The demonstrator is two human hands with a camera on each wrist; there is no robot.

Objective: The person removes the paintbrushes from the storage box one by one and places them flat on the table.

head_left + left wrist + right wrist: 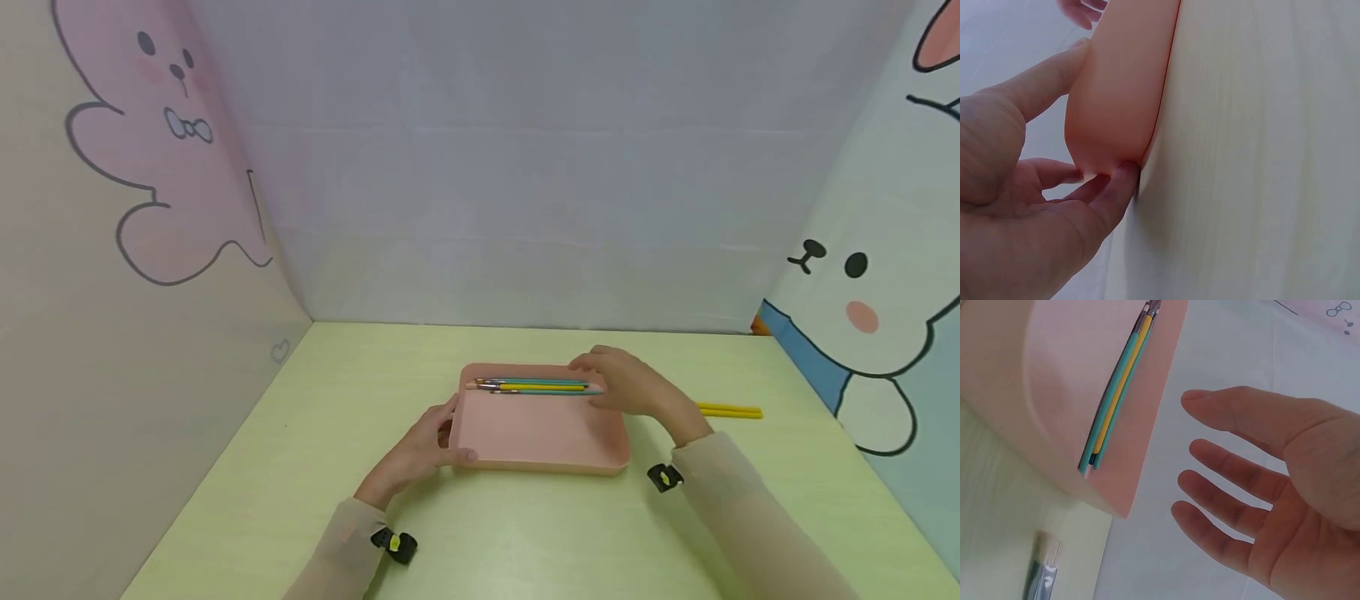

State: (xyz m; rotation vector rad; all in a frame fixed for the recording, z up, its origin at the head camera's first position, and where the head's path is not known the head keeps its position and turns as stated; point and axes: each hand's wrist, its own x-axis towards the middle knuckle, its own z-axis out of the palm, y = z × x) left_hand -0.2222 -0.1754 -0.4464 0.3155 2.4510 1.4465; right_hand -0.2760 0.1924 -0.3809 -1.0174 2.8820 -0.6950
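My left hand (418, 448) grips the near left corner of a shallow pink tray (536, 429), thumb at the rim and fingers curled against the outer wall in the left wrist view. Along the tray's far side lies a small bundle of thin paintbrushes (542, 387) with teal and yellow handles. Over the right end of the tray is my right hand (633, 385); its fingers (1229, 469) are spread and hold nothing in the right wrist view. Their tips are apart from the tray's wall there.
To the right of the tray, two yellow sticks (729, 410) lie on the pale wooden table (525, 533). A brush tip (1044, 559) shows low in the right wrist view. White cloth (525, 208) stands behind the table, with cartoon-printed panels at both sides.
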